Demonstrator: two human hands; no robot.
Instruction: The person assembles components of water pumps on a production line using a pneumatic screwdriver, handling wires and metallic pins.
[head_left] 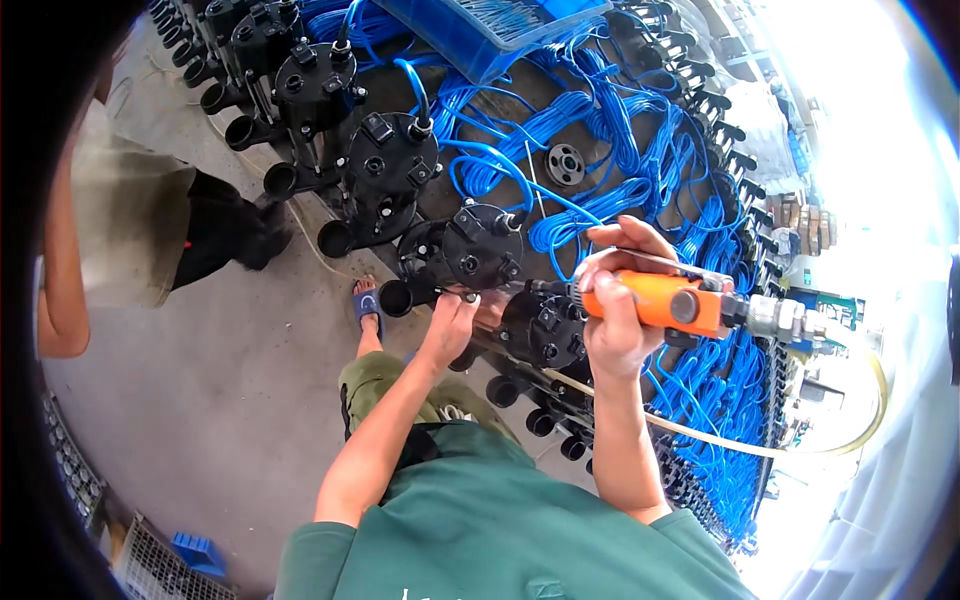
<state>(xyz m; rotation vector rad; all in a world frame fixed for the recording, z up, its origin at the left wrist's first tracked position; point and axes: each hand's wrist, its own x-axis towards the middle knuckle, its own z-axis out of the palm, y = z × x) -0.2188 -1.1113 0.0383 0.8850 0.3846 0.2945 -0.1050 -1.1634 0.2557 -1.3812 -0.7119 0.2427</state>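
Note:
My right hand (622, 318) is wrapped around an orange air tool (665, 300), held above the row of black pumps. A metal coupling (780, 318) joins the tool to a clear yellowish hose (872, 400). Lower and to the left, my left hand (452, 322) is closed in a pinch beside the outlet pipe (396, 298) of a black pump (482, 245). Something small and dark shows at its fingertips, too small to name. Another black pump (545, 328) stands between my two hands, partly behind the right one.
More black pumps (393, 155) line the bench toward the far left. Bundles of blue cable (560, 125) cover the bench, with a round metal disc (565, 165) and a blue crate (485, 55) among them. At left stands another person (130, 210). A blue bin (198, 553) sits on the floor.

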